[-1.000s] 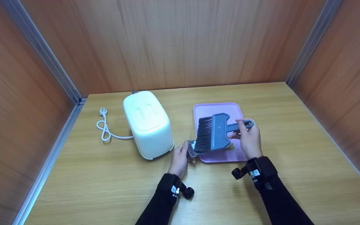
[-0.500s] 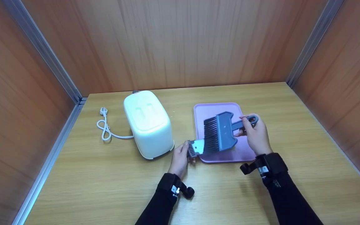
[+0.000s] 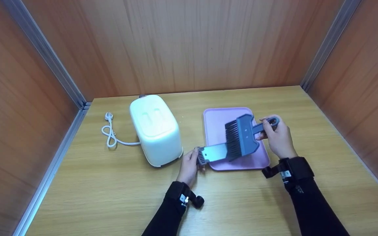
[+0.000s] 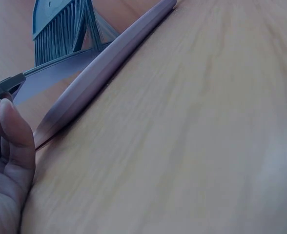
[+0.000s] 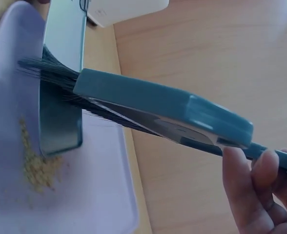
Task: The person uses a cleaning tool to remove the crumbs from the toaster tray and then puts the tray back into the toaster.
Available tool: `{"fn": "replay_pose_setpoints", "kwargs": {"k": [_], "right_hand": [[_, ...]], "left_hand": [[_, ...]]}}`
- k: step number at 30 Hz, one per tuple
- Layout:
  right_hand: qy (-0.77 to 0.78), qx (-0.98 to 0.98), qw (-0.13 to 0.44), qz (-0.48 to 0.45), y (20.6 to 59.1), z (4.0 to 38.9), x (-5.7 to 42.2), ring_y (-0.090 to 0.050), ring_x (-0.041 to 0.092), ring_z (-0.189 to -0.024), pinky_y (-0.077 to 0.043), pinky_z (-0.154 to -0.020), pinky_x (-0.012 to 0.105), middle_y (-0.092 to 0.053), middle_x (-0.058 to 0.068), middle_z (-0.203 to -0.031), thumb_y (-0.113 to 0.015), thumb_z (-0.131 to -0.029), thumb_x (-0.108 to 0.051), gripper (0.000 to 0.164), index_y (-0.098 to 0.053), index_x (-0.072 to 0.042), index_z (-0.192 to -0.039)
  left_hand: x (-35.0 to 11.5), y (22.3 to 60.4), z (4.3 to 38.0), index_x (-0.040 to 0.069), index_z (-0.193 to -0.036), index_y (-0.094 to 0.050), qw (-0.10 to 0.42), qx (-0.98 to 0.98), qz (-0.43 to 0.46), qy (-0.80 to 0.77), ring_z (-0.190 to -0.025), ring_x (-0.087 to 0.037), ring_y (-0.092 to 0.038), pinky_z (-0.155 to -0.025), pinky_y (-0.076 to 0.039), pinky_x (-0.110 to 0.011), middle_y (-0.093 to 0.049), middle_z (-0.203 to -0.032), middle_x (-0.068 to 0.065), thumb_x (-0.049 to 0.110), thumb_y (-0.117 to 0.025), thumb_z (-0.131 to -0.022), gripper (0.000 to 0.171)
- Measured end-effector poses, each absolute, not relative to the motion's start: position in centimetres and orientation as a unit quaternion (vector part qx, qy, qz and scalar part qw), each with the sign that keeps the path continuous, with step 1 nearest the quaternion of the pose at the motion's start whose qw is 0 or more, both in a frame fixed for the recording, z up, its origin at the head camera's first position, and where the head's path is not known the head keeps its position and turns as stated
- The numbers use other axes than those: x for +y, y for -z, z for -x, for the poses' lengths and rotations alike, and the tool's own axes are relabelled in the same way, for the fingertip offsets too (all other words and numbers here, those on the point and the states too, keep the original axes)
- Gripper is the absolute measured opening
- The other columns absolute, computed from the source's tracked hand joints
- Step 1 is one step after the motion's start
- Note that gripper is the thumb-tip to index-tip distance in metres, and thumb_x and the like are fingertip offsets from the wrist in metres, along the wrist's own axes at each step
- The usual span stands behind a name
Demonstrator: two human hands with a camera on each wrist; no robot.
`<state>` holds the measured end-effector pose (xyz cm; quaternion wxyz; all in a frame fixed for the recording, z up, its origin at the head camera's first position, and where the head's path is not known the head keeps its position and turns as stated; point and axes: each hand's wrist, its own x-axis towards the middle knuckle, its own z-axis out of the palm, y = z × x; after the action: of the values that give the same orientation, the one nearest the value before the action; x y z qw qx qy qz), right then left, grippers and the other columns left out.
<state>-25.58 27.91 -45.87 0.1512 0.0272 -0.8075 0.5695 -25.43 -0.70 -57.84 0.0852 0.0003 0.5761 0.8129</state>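
My left hand [image 3: 188, 167] pinches the grey slotted end of a crumb tray [image 3: 216, 152], whose long shiny plate slants over the front of the purple tray [image 3: 217, 119]. A blue hand brush [image 3: 246, 134] with dark bristles is in my right hand [image 3: 279, 139], which grips its looped handle. In the right wrist view the bristles [image 5: 51, 68] bend against the crumb tray's plate. A small heap of tan crumbs [image 5: 41, 168] lies on the purple tray below the plate's free end. The brush hides these crumbs in the head view.
Left of the hands stands a white toaster [image 3: 156, 131]. Its white cord [image 3: 128, 143] loops out to a plug [image 3: 109, 117] on the wooden table [image 3: 110, 190]. Wood panels [image 3: 189, 46] enclose the back and both sides.
My right hand has moved the brush to the right and slightly away, along the crumb tray, uncovering more of its plate. My left hand and the crumb tray have stayed in place.
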Motion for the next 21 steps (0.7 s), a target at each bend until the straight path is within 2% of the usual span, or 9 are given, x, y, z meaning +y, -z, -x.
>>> {"fn": "replay_pose_setpoints", "kwargs": {"k": [8,21], "right_hand": [[-0.513,-0.845,0.146,-0.043,45.1,26.1,28.7,-0.066,0.021,-0.066,-0.058,-0.062,0.026,-0.061,0.017,-0.091,-0.045,-0.106,-0.028,0.031,-0.055,-0.002,-0.119],[-0.458,-0.873,0.151,-0.070,44.5,25.8,29.3,-0.066,0.021,-0.067,-0.054,-0.059,0.025,-0.064,0.012,-0.094,-0.045,-0.106,-0.028,0.031,-0.056,-0.003,-0.120]], "left_hand": [[-0.8,58.0,25.4,-0.006,-0.123,-0.058,0.080,0.580,0.001,-0.811,-0.066,-0.013,-0.056,-0.054,-0.051,-0.025,-0.066,-0.092,-0.010,0.030,-0.039,-0.108,0.044],[-0.6,58.1,25.5,-0.007,-0.118,-0.059,0.080,0.570,0.006,-0.818,-0.065,-0.014,-0.057,-0.053,-0.051,-0.025,-0.065,-0.088,-0.008,0.028,-0.041,-0.107,0.040]]}}
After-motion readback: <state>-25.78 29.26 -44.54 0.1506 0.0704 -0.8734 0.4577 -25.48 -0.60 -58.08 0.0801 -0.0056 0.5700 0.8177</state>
